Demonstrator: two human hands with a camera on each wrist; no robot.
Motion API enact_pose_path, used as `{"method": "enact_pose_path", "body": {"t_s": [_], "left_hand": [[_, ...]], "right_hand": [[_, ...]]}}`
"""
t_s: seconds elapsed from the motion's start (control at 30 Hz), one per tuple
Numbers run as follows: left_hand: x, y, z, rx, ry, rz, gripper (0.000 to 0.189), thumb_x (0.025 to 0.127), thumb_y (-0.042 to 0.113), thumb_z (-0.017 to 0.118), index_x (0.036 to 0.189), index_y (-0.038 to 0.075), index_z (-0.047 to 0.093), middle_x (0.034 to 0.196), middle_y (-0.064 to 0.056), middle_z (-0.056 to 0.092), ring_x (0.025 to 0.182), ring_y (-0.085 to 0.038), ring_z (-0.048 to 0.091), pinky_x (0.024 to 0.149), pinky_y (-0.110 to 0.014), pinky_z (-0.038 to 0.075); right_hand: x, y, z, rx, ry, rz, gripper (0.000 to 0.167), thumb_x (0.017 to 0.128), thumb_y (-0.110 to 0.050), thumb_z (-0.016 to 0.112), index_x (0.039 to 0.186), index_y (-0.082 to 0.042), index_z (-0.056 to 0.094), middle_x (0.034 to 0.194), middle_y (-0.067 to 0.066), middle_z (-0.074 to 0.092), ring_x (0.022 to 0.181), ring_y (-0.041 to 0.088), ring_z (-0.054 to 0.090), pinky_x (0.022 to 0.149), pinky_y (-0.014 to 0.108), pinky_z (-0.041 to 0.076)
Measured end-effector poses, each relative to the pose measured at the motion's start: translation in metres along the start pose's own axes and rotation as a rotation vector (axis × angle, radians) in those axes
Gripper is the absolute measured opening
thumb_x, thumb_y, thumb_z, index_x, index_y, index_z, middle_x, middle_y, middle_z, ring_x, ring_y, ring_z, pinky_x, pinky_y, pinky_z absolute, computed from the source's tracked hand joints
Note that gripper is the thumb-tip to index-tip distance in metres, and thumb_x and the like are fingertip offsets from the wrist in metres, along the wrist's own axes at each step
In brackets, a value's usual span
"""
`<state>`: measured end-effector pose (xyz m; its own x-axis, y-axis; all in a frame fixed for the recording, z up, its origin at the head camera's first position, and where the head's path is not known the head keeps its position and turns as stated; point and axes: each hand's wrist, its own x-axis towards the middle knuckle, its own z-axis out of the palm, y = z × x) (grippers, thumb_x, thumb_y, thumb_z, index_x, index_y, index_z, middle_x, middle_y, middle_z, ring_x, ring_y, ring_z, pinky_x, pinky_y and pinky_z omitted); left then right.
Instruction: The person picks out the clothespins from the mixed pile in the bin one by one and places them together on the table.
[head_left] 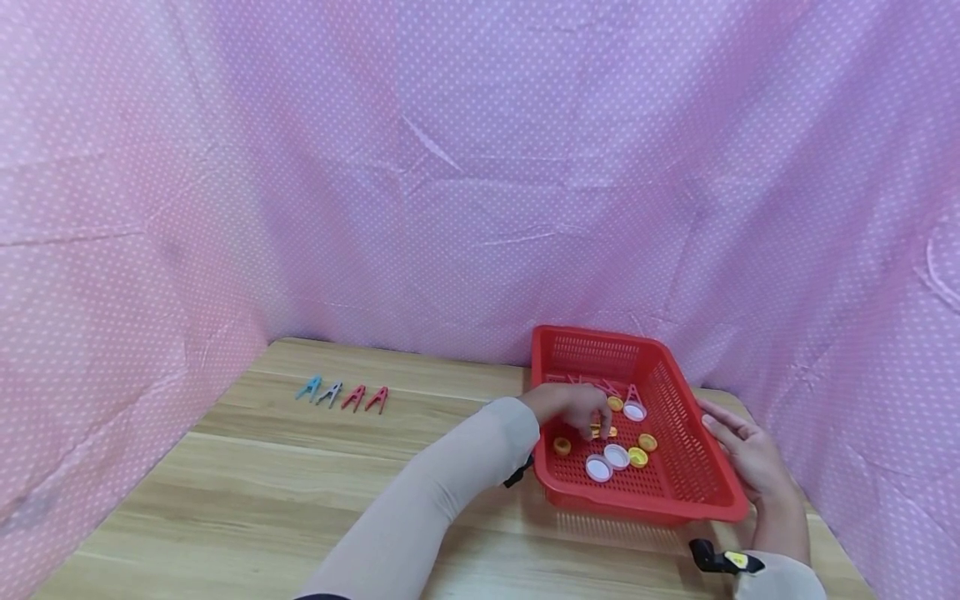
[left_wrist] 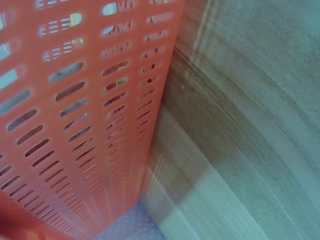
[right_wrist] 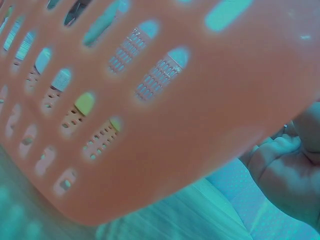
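Observation:
My left hand [head_left: 582,407] reaches over the left rim into a red plastic basket [head_left: 615,498], its fingers bent downward. Right at the fingertips is a small yellow piece, apparently a clothespin [head_left: 612,432]; I cannot tell whether the fingers pinch it. With my right hand [head_left: 753,461] I grip the basket's right rim from outside; in the right wrist view part of this hand [right_wrist: 285,175] shows beyond the basket wall [right_wrist: 200,125]. In the left wrist view, the slotted wall [left_wrist: 95,95] hides the left hand.
White caps [head_left: 598,468], yellow caps [head_left: 637,457] and pink clothespins [head_left: 633,395] lie inside the basket. On the wooden table [head_left: 285,500], a blue clothespin [head_left: 310,387], a greyish one [head_left: 330,394] and two red ones [head_left: 354,398] form a row. Dotted pink cloth [head_left: 420,208] hangs around.

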<state>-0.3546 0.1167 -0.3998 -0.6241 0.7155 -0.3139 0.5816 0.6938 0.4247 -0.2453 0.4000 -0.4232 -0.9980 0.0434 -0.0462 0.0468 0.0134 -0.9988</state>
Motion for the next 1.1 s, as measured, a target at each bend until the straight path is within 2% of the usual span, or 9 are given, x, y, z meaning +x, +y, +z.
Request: {"method": "enact_pose_path", "body": {"t_s": [0.23,0.43,0.53,0.7,0.9,1.1], "left_hand": [[-0.002,0.002,0.0,0.033,0.025,0.042,0.027,0.087,0.011,0.082,0.097,0.023,0.06,0.101,0.005,0.057,0.092,-0.01,0.054,0.071,-0.021,0.051],[-0.003,0.003,-0.003,0.009,0.051,0.001,0.037,0.083,0.011,0.085,0.111,0.025,0.064,0.103,0.008,0.059,0.093,-0.009,0.057,0.077,-0.021,0.054],[-0.003,0.002,-0.004,0.011,0.062,0.0,0.034,0.086,0.012,0.083,0.113,0.023,0.066,0.105,0.008,0.06,0.096,-0.008,0.056,0.08,-0.021,0.053],[-0.003,-0.001,-0.005,0.057,0.084,0.053,0.022,0.09,0.013,0.079,0.109,0.019,0.068,0.104,0.007,0.061,0.095,-0.008,0.056,0.078,-0.019,0.05],[-0.006,-0.003,-0.011,0.085,0.122,0.096,0.023,0.09,0.015,0.078,0.112,0.017,0.07,0.099,0.008,0.063,0.09,-0.007,0.058,0.074,-0.017,0.049],[-0.011,-0.004,-0.021,0.073,0.154,0.122,0.024,0.089,0.015,0.079,0.112,0.017,0.072,0.1,0.008,0.066,0.091,-0.005,0.06,0.076,-0.016,0.05]], "right_hand": [[-0.001,0.0,0.0,-0.002,0.0,-0.001,0.038,0.101,-0.029,0.066,0.139,-0.032,0.065,0.103,-0.012,0.075,0.089,0.015,0.075,0.074,0.038,0.061],[-0.002,-0.001,0.001,-0.016,0.01,0.007,0.042,0.1,-0.03,0.067,0.142,-0.03,0.063,0.102,-0.013,0.075,0.088,0.015,0.075,0.074,0.038,0.061],[-0.001,-0.001,0.001,-0.016,0.004,0.002,0.041,0.101,-0.03,0.067,0.142,-0.031,0.063,0.102,-0.013,0.074,0.088,0.015,0.075,0.074,0.037,0.061],[0.0,0.0,0.0,-0.017,0.003,-0.009,0.039,0.101,-0.029,0.067,0.14,-0.032,0.064,0.102,-0.013,0.075,0.088,0.015,0.075,0.073,0.037,0.061],[-0.001,0.0,0.0,-0.025,0.001,-0.017,0.039,0.101,-0.029,0.066,0.14,-0.031,0.064,0.102,-0.013,0.074,0.088,0.015,0.075,0.074,0.037,0.061],[-0.001,0.0,0.0,-0.018,0.005,-0.012,0.041,0.101,-0.029,0.067,0.141,-0.03,0.063,0.102,-0.013,0.075,0.088,0.015,0.075,0.074,0.037,0.061]]}}
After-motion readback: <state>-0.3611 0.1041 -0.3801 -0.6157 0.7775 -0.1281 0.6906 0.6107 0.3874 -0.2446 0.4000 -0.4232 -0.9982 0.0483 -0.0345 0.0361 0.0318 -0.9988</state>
